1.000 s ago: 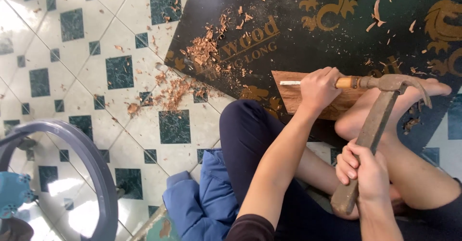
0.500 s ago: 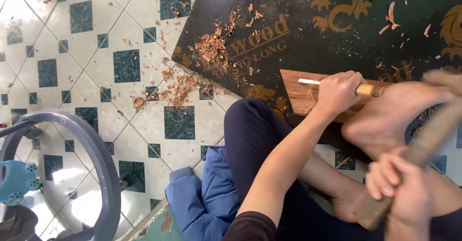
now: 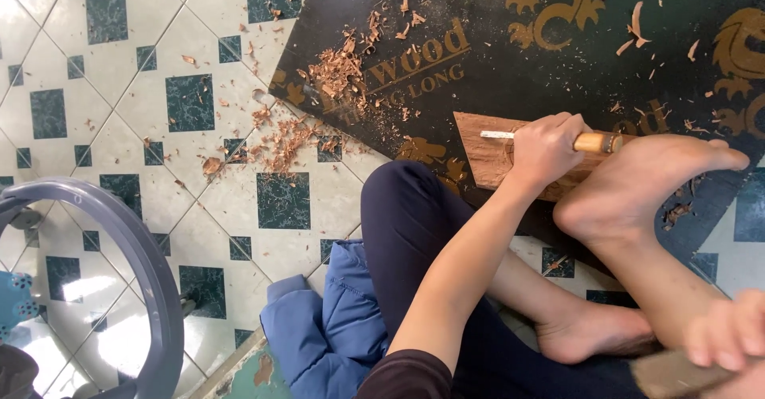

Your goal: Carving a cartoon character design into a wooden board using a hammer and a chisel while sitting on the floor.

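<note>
Gripping one chisel (image 3: 558, 139) in the left hand (image 3: 546, 148) on one wood block (image 3: 490, 160), the right hand (image 3: 729, 335) clasps one mallet handle (image 3: 677, 373).

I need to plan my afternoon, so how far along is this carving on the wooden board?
Some wood is already cut away: shavings litter the black mat and tiled floor. In hand: the left hand sets a chisel on the wooden board, pinned by a foot; the right hand holds a mallet drawn back. The board's visible surface looks mostly plain, so much seems left.
</note>
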